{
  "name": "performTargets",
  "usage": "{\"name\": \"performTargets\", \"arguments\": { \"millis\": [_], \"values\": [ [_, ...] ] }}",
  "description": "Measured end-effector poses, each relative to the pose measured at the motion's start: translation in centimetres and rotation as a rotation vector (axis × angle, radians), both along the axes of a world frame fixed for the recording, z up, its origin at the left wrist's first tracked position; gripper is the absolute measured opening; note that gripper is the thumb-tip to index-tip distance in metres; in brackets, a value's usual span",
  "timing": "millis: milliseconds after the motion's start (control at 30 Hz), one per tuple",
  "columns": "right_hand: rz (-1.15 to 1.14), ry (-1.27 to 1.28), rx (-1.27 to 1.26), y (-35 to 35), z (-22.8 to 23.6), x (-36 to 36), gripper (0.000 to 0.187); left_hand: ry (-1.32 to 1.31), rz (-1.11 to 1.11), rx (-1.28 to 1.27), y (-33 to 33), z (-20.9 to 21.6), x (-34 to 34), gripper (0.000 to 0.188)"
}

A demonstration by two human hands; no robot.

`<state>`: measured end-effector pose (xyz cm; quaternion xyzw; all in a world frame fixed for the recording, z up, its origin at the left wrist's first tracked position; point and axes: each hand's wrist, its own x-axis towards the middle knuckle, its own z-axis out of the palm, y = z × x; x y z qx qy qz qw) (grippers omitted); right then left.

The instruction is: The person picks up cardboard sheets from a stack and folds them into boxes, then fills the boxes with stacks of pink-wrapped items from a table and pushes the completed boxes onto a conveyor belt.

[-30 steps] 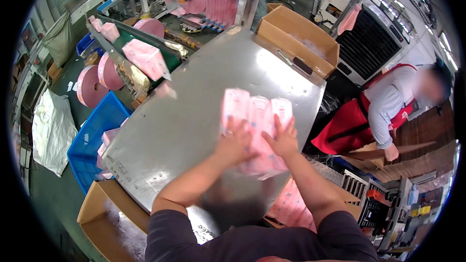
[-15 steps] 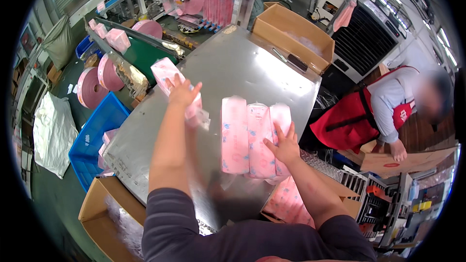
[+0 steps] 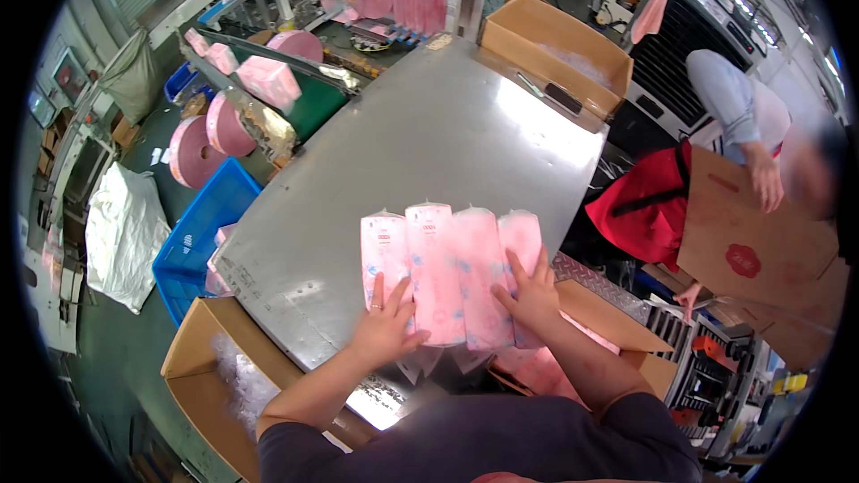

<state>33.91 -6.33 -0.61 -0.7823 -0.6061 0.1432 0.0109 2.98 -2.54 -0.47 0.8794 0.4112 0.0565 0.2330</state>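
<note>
Several long pink plastic-wrapped packs, like tissue packs, lie side by side in a row on the metal table, close to my body. My left hand rests on the leftmost pack, fingers spread over its near half. On the opposite end, my right hand lies on the rightmost pack, fingers apart and thumb pointing toward its neighbour. Between them, the two middle packs are untouched by my fingers as far as I can see. Clear film ends stick out at the near side of the row.
An open carton holding pink packs stands right of my body; another carton with clear film stands left. Beyond are a blue crate, a green conveyor carrying packs, and a far carton. A co-worker at right handles a cardboard box.
My left hand has brought a pack from the conveyor side to the row's left end. My right hand stays at the right end. The co-worker has raised the cardboard box.
</note>
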Motion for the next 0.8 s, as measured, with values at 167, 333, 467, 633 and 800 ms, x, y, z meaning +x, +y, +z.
{"name": "performTargets", "arguments": {
  "millis": [167,333,467,633,800],
  "values": [
    [-0.003,-0.015,0.069,1.2,0.1,-0.4,0.075,0.019,0.224,0.134,5.7,2.7,0.8,0.086],
    [-0.010,-0.001,0.060,2.0,0.4,-0.8,0.074,-0.082,0.549,0.274,23.4,3.3,3.3,0.085],
    [-0.009,0.002,0.054,2.1,1.1,-0.7,0.073,-0.050,0.765,0.241,33.1,5.4,6.2,0.083],
    [0.017,0.044,0.103,2.2,0.6,0.1,0.080,0.276,0.489,0.210,37.1,-3.3,2.3,0.067],
    [-0.146,0.732,0.208,1.6,-3.9,5.8,0.089,0.095,0.198,0.157,28.5,-2.8,-3.3,0.057]
  ]
}}
